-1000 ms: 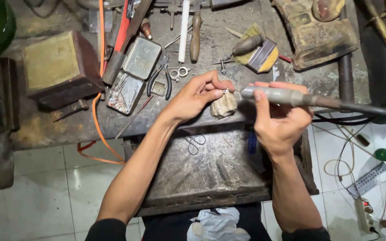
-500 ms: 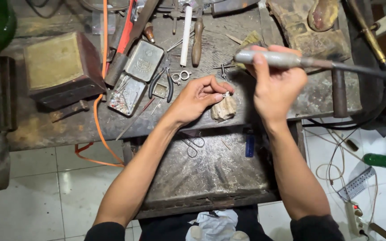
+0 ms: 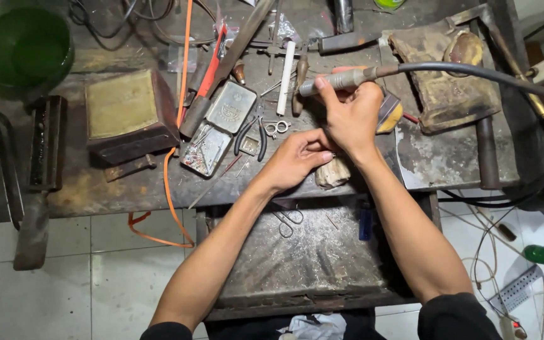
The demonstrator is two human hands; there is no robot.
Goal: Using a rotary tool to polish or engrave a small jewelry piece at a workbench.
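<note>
Setting, head view: sitting over a worn, stained tabletop [image 3: 454, 160] crowded with tools, above a grey tiled floor [image 3: 121, 271]; pulled-out metal tray [image 3: 310, 264] hanging below the front edge.
Left hand [image 3: 294, 160]: resting at the tabletop's front edge, fingers [image 3: 322, 155] pinched narrow on something too small to make out, just beside a pale wooden peg [image 3: 334, 173].
Right hand [image 3: 351, 113]: raised above the left, fingers [image 3: 320, 85] wrapped tight round a grey rotary handpiece [image 3: 341, 80], its black flexible hose [image 3: 473, 68] arcing off to the right.
Handpiece tip: pointing left toward a white stick [image 3: 286, 69], well apart from the pinched piece.
Nearby: open tin [image 3: 216, 126] of small parts, black pliers [image 3: 251, 135], small scissors [image 3: 277, 128], brown block [image 3: 127, 113], green bucket [image 3: 23, 47], orange cable [image 3: 181, 94].
Risk, judged: possibly losing the tiny piece among the clutter or into the tray through a loosened pinch.
Risk, judged: possibly nicking the left fingertips, being so close to the work, or snagging the stiff hose on the tools and jerking the tip off line.
</note>
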